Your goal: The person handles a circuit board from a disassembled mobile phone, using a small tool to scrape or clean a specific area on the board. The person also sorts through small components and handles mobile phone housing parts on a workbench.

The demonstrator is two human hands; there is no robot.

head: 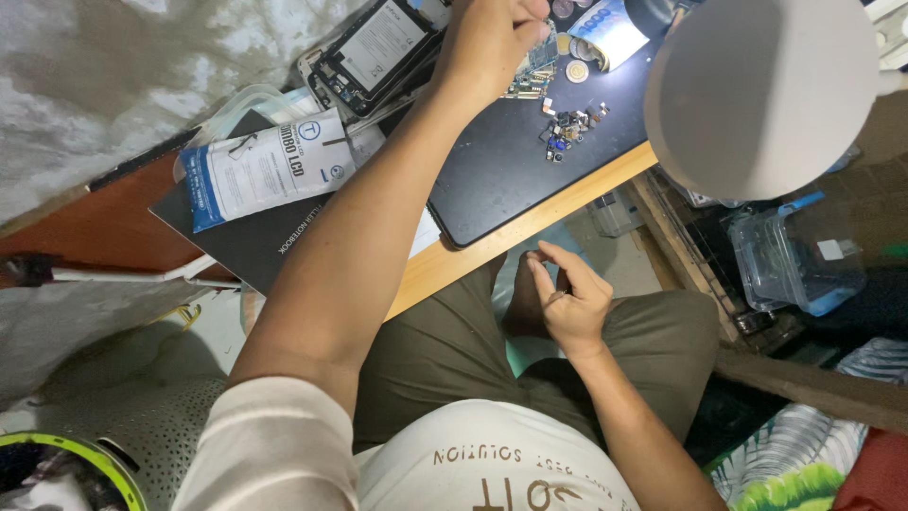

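Observation:
My left hand [490,43] reaches far across the desk, fingers closed on a small green circuit board [535,74] at the top edge of a black work mat [511,170]. My right hand [567,305] hovers low over my lap, below the desk's wooden edge [473,251]. Its thumb and forefinger are pinched together; anything between them is too small to see. An opened phone [376,47] with its inside exposed lies just left of my left hand. A cluster of tiny parts [567,128] rests on the mat.
A white and blue flat packet [265,168] lies on a black notebook [251,241] at the left. A round grey lamp shade [766,95] hangs over the right side. A coin [577,71] and a blue pouch [607,30] lie at the top. A clear plastic box [794,251] sits below right.

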